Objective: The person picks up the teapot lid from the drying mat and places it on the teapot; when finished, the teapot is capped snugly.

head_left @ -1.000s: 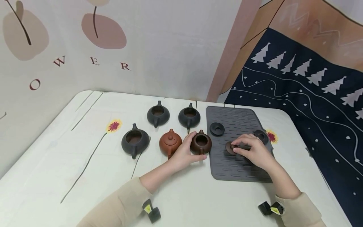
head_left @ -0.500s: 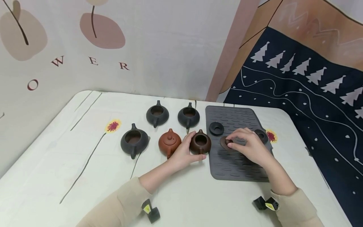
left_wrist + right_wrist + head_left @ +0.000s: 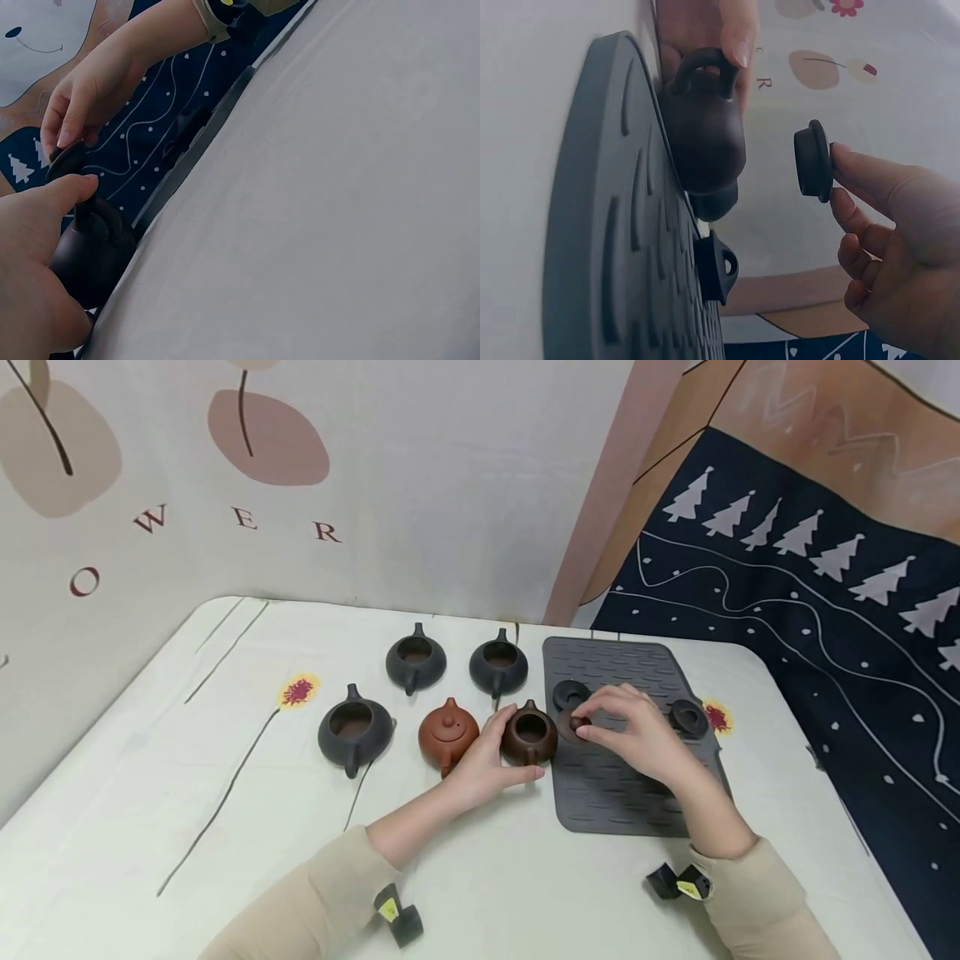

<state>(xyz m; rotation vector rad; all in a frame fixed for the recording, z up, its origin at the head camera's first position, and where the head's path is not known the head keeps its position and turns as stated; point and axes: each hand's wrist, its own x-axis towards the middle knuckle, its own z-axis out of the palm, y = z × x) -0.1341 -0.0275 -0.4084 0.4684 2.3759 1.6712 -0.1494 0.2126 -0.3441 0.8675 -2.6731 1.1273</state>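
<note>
A brown teapot without its lid stands by the mat's left edge. My left hand holds it from the left, fingers along its side and thumb at the handle, which the right wrist view also shows. My right hand pinches the knob of a round brown teapot lid between thumb and fingers. Seen from the right wrist, that lid hangs tilted in the air, its inner rim facing the teapot and apart from it. Left of the teapot sits a reddish teapot with its lid on.
Three dark lidless teapots stand left and behind: one at front left, one at back left, one behind the brown one. Dark lids lie on the grey ribbed mat; another lid is near its left edge.
My right hand has carried the brown lid leftward across the mat, closer to the brown teapot. My left hand has stayed at the teapot.
</note>
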